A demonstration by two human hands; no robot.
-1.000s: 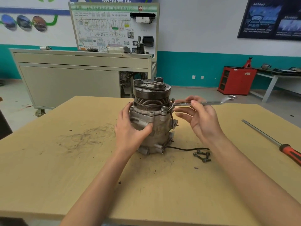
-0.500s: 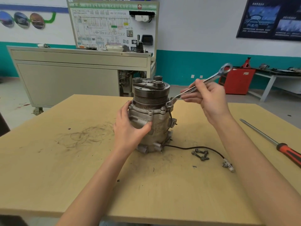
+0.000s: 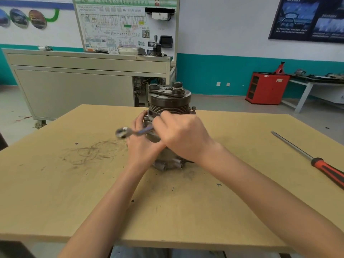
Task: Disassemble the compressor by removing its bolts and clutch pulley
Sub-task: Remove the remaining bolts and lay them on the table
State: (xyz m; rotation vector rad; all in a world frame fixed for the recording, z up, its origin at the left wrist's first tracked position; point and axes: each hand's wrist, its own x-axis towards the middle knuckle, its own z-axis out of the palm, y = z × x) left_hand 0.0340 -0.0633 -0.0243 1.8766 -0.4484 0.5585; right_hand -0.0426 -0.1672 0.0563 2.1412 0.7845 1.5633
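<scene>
A grey metal compressor [image 3: 168, 159] stands upright in the middle of the wooden table [image 3: 55, 192], its grooved clutch pulley [image 3: 170, 106] on top. One bolt [image 3: 193, 109] sticks up from the flange at the right. My left hand [image 3: 141, 146] grips the compressor body from the left. My right hand [image 3: 183, 135] is in front of the compressor and holds a steel wrench [image 3: 130, 132], whose blurred free end points left over my left hand. The wrench's other end is hidden under my right hand.
A long screwdriver with a red and black handle [image 3: 316, 162] lies on the table at the right. Dark scuff marks [image 3: 93, 151] cover the table to the left. Behind the table stand a grey cabinet [image 3: 74, 86] and a red cabinet [image 3: 266, 88].
My right hand has swung the wrench from the right side of the compressor across its front to the left. The loose bolts and cable on the table are now hidden behind my right arm.
</scene>
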